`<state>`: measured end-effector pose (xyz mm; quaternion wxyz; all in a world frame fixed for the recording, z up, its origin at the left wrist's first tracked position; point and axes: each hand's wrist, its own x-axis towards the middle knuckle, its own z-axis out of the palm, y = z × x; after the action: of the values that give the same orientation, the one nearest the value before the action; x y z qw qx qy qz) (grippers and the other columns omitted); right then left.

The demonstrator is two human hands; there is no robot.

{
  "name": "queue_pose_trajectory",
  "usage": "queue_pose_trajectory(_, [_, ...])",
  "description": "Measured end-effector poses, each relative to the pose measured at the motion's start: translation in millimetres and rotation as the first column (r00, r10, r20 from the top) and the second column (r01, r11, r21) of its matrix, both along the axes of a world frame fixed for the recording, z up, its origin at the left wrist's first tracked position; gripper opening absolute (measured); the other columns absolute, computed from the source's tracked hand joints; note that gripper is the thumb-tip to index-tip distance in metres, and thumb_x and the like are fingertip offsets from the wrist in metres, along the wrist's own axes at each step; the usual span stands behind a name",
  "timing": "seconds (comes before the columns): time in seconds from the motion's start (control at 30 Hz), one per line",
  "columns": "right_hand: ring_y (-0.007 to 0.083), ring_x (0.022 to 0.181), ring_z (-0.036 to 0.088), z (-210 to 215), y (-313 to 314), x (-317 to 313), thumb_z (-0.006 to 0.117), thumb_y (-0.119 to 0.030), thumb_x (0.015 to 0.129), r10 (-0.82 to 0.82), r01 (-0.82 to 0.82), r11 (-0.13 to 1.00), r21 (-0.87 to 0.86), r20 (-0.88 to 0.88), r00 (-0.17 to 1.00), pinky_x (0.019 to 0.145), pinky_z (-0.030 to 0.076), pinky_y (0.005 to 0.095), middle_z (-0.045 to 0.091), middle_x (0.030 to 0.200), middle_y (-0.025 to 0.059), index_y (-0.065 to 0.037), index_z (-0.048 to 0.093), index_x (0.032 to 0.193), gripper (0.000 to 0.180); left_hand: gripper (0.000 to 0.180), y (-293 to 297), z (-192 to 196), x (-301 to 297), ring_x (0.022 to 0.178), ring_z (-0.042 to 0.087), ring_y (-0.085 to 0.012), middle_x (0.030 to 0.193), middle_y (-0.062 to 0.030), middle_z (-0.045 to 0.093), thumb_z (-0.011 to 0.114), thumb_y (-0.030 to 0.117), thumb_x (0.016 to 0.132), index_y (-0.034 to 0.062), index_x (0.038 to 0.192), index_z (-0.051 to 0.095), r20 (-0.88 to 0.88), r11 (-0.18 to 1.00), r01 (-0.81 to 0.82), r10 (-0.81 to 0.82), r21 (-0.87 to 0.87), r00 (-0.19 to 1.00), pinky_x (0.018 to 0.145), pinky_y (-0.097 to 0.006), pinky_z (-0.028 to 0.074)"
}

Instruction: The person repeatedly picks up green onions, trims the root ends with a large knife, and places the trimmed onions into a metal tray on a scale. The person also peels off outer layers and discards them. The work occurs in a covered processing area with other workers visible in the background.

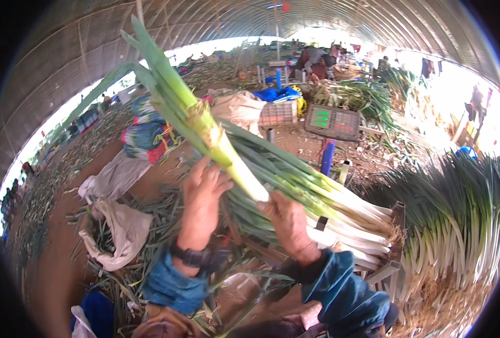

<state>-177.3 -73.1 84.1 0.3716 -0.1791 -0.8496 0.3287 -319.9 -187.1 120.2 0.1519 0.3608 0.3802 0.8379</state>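
My right hand (288, 224) is closed around the white shank of a single leek (205, 121), whose green leaves slant up and away to the left, above the bundle of leeks (317, 203) lying on the frame under it. My left hand (202, 197) is spread wide, fingertips touching the stalk just below its leaf fork. From this head view I would keep the right grip low and firm and let the left hand steady the stalk, lest the heavy top swing. A weighing scale (333, 122) stands beyond; a pale sack (117, 231) lies to the left.
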Motion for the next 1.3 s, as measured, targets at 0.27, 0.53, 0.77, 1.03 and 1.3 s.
queue_pose_trajectory(0.27, [0.0397,0.1,0.056,-22,-28,-12,0.07,-0.046,0.08,0.217,-0.233,0.966,-0.112,-0.139,0.966,0.084,0.046,0.0434,0.056,0.106,0.0236,0.0,0.045,0.126,0.071,0.036,-24,-28,2,0.069,0.059,-0.0149,0.09,-0.0062,0.063,0.068,0.016,0.086,0.0057,0.119,0.056,0.097,0.987,0.017,-0.002,-0.158,0.995,0.061,-0.027,0.05])
queue_pose_trajectory(0.53, [0.0171,0.08,0.062,15,-13,-12,0.073,-0.018,0.082,0.213,-0.638,0.531,-0.558,-0.641,0.737,0.067,0.051,0.0319,0.066,0.093,0.0102,0.003,0.058,0.11,0.038,0.022,-21,-63,57,0.074,0.062,-0.015,0.093,-0.007,0.065,0.061,0.002,0.086,-0.0006,0.109,0.061,0.121,0.898,0.216,-0.183,-0.384,0.976,0.066,-0.026,0.05])
queue_pose_trajectory(0.77, [0.0107,0.072,0.059,-1,-13,1,0.074,-0.013,0.081,0.069,-0.604,0.458,-0.652,-0.652,0.755,0.064,0.049,0.0269,0.065,0.086,0.0041,0.001,0.062,0.1,0.027,0.017,-8,-87,68,0.082,0.065,-0.0163,0.094,-0.0081,0.067,0.064,0.003,0.086,-0.0035,0.103,0.064,0.322,0.947,0.273,-0.208,-0.171,0.924,0.078,-0.029,0.053])
queue_pose_trajectory(1.03, [0.011,0.073,0.057,-14,-29,5,0.075,-0.015,0.082,0.075,-0.603,0.448,-0.661,-0.644,0.762,0.067,0.047,0.0264,0.064,0.083,0.0033,0.001,0.061,0.098,0.026,0.015,-29,-105,42,0.082,0.065,-0.0174,0.089,-0.0075,0.067,0.063,0.004,0.088,-0.0013,0.102,0.063,0.587,0.962,0.213,-0.074,-0.172,0.807,0.077,-0.03,0.053])
queue_pose_trajectory(1.3, [0.0172,0.081,0.063,-10,-38,8,0.068,-0.015,0.087,-0.042,-0.666,0.378,-0.643,-0.73,0.682,0.074,0.051,0.0325,0.064,0.088,0.0057,-0.003,0.059,0.101,0.02,0.013,-107,-151,-17,0.085,0.062,-0.0199,0.092,-0.007,0.063,0.057,0.017,0.095,0.0059,0.101,0.059,0.547,0.97,0.239,-0.183,-0.032,0.817,0.08,-0.036,0.051])
